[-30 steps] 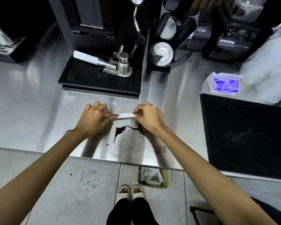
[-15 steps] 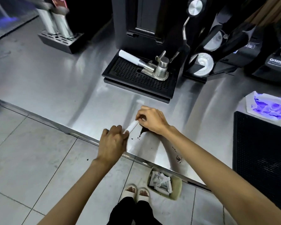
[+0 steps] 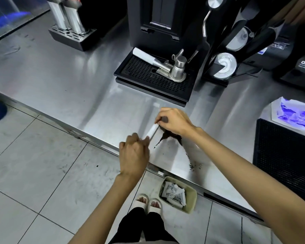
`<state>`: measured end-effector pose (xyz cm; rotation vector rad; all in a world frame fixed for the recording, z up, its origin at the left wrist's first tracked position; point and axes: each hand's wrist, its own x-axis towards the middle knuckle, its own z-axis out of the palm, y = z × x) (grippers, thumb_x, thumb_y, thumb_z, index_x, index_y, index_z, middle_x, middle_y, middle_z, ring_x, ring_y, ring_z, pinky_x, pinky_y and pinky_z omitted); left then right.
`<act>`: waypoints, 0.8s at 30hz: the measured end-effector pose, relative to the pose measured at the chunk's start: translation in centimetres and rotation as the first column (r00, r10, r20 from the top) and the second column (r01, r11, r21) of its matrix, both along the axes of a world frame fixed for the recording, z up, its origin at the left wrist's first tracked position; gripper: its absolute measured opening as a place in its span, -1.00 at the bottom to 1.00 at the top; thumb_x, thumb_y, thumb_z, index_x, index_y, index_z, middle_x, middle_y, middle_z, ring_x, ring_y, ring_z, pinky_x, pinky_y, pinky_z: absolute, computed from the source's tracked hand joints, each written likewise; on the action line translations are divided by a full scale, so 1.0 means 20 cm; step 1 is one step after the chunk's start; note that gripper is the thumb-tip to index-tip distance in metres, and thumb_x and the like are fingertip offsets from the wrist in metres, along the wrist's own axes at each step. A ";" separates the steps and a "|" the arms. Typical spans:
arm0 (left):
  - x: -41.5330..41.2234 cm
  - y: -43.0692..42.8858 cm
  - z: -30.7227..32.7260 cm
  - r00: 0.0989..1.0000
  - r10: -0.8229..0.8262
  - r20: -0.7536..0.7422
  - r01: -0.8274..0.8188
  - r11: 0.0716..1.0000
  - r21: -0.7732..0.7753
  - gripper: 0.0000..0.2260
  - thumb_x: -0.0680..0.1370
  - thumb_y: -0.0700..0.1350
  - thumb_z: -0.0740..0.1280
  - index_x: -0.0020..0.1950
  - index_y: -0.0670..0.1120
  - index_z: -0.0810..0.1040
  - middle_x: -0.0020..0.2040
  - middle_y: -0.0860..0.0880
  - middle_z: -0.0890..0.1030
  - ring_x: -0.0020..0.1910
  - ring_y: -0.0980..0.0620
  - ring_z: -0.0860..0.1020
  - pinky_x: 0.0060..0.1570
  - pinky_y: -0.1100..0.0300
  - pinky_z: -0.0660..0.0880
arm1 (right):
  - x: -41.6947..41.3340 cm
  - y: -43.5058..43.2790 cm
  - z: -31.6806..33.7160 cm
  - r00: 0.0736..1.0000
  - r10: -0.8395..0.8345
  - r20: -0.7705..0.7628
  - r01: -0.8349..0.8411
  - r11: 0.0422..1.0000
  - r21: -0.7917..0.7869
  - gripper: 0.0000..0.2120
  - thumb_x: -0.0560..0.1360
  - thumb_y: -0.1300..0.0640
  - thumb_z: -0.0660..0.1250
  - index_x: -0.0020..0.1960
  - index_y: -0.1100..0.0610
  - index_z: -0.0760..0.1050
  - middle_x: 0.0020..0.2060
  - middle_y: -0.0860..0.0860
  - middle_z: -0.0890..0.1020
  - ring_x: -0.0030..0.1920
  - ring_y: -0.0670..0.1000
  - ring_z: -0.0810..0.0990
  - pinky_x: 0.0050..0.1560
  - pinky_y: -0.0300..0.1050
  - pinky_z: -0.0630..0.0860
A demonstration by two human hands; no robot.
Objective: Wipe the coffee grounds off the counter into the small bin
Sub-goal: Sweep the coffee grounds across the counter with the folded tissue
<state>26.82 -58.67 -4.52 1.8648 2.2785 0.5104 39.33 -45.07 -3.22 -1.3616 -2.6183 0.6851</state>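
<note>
while both hands pinch a white strip (image 3: 152,131) between them at the centre of the frame, the grounds (image 3: 169,135) lie in a dark heap on the counter (image 3: 60,81), just below the right hand (image 3: 176,122). the left hand (image 3: 136,152) sits lower and further left, at the counter's front edge, with its fingers curled round the strip's lower end. the right hand grips the upper end between thumb and curled fingers. the strip slants from lower left to upper right, just left of the heap; whether it touches the steel i cannot tell. a thin trail of grounds runs from the heap toward the lower left, and loose specks (image 3: 194,166) lie nearer the front edge. the bin (image 3: 190,199) stands on the floor (image 3: 42,173) at lower centre, below the counter edge, with crumpled paper inside, just right of two slippers (image 3: 148,203). above centre a black drip tray (image 3: 139,73) holds a portafilter (image 3: 158,62) with a white handle. a black mat (image 3: 285,155) fills the right edge.
</note>
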 end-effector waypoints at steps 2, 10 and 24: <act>-0.04 0.00 0.00 0.993 0.112 0.047 -0.109 0.992 -0.061 -0.86 0.49 -0.20 0.36 -0.03 -0.12 0.70 -0.23 -0.18 0.56 -0.14 -0.23 0.57 -0.13 -0.03 0.44 | -0.08 0.01 0.00 0.999 0.043 0.016 -0.043 0.999 -0.002 -0.85 0.47 0.17 0.30 -0.06 0.01 0.63 -0.06 -0.09 0.63 0.01 -0.02 0.60 -0.14 -0.16 0.40; 0.07 -0.08 -0.06 0.993 0.040 -0.109 -0.049 0.996 -0.077 -0.79 0.22 -0.27 0.54 -0.18 -0.15 0.66 -0.39 -0.08 0.53 -0.37 -0.13 0.55 -0.42 0.11 0.44 | -0.12 -0.04 -0.04 0.985 0.166 0.049 -0.166 0.986 -0.004 -0.78 0.47 0.23 0.25 -0.07 0.04 0.66 -0.13 -0.02 0.56 -0.08 0.02 0.57 -0.22 -0.18 0.29; 0.20 0.09 0.00 0.986 -0.156 -0.064 0.158 0.987 0.038 -0.80 0.22 -0.31 0.57 -0.20 -0.15 0.71 -0.44 -0.06 0.52 -0.46 -0.06 0.52 -0.48 0.20 0.43 | 0.18 0.12 0.00 1.000 -0.020 -0.018 0.019 0.999 -0.051 -0.84 0.47 0.17 0.34 -0.08 -0.02 0.68 -0.26 -0.18 0.47 -0.15 -0.15 0.44 -0.16 -0.14 0.42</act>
